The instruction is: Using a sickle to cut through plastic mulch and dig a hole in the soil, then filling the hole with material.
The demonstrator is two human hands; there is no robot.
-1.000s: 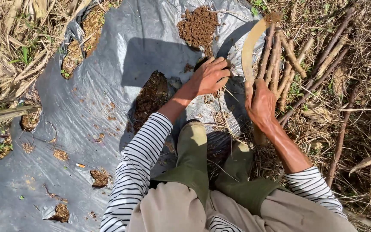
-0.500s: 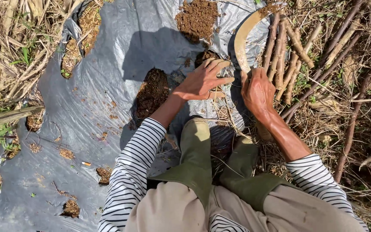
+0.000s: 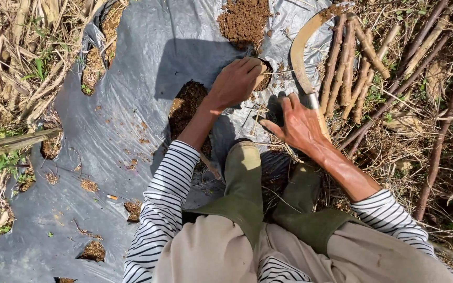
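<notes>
Head view: grey plastic sheet point(image 3: 132, 105) is lying over dry stalks, soil heaps scattered on it. Your left hand point(image 3: 235, 81) is closing, fingers curled, on a small soil clump point(image 3: 262, 73) ahead. Your right hand point(image 3: 297, 124), nearer you, is spreading open just beside the sickle point(image 3: 301, 57), whose rusty curved blade is arcing away from you.

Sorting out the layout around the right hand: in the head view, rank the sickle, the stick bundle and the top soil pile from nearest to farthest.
From the right hand:
1. Sickle, handle right beside it.
2. Stick bundle, just beyond, on the right.
3. Soil pile, farthest, top of the plastic sheet.
</notes>
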